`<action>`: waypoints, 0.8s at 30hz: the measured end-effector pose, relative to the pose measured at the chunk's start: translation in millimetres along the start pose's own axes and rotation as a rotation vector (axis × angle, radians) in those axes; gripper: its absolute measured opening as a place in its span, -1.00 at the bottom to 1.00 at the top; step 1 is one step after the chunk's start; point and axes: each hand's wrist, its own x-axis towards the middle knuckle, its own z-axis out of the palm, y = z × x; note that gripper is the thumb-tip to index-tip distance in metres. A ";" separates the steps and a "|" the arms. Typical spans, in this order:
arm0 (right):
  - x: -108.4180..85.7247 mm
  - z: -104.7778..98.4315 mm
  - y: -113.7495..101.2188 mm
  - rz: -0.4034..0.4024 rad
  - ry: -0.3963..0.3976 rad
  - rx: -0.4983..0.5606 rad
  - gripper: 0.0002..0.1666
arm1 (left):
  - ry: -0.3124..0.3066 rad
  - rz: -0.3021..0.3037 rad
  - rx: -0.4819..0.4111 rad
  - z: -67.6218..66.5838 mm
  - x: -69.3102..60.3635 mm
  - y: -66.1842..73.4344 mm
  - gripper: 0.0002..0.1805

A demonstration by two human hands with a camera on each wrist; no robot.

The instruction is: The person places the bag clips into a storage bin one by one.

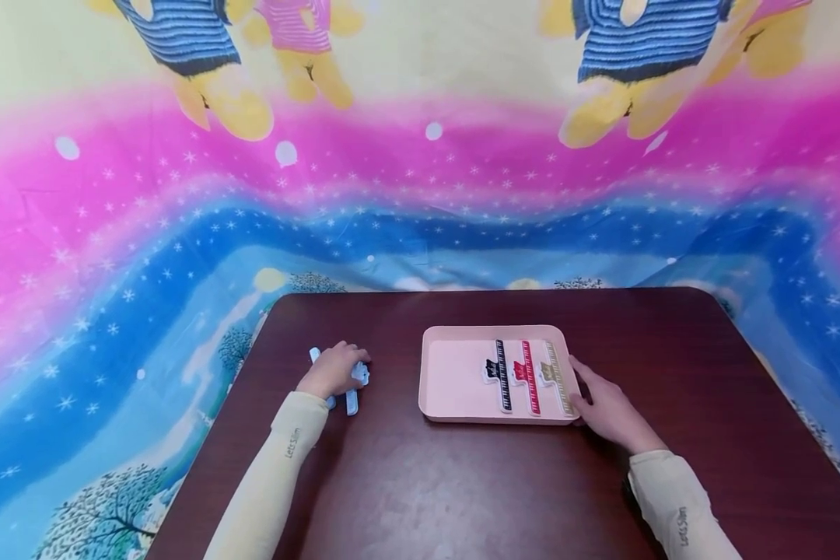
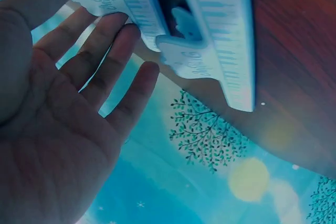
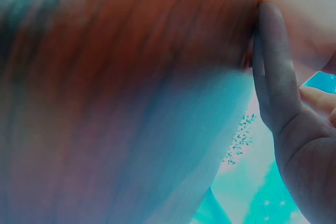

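Two light-blue piano-key clips lie on the table at the left: one clip [image 1: 352,402] with its tab beside the fingertips, the other clip [image 1: 314,355] partly covered by my left hand [image 1: 332,369]. In the left wrist view, that hand's fingers are spread and nearly straight, touching or very near the tab of the farther clip [image 2: 137,3]; the nearer clip [image 2: 223,40] stands apart from them. My right hand [image 1: 612,412] rests against the right side of a pink tray [image 1: 455,381], its fingers straight along the edge.
Inside the tray, toward its right side, lie a black clip [image 1: 504,377], a red clip [image 1: 530,377] and a gold clip [image 1: 556,377] in a row. A dark wooden table [image 1: 434,490] carries everything. Behind it hangs a patterned cloth [image 1: 420,187].
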 end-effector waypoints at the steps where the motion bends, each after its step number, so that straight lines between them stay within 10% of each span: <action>1: 0.3 0.3 -0.2 -0.001 0.000 0.000 -0.13 | 0.000 0.004 0.004 -0.3 0.4 1.0 -0.55; 24: -1.0 1.1 -1.2 0.011 0.003 0.007 -0.11 | 0.301 0.062 -0.370 -29.0 -6.7 19.6 -0.76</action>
